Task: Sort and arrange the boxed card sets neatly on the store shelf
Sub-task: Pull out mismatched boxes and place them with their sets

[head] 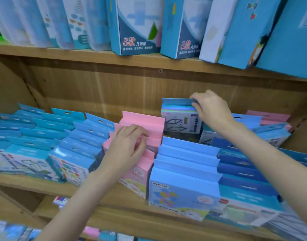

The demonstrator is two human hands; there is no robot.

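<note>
Rows of boxed card sets stand on the middle wooden shelf [114, 193]. My left hand [126, 148] rests on the row of pink boxes [142, 124], its fingers pinching the top flap of one pink box. My right hand [210, 108] grips the top of a blue-topped box with a shiny band [178, 110], held upright behind the row of plain blue boxes [185, 171]. Light-blue boxes [66, 134] fill the left side in several rows. Darker blue boxes [243, 171] stand at the right.
The upper shelf [79, 57] carries tall blue and white boxes [137, 26] that lean over its edge. Two pink boxes [269, 118] sit at the back right. A lower shelf [104, 232] holds more small packs. Bare wood shows behind the rows.
</note>
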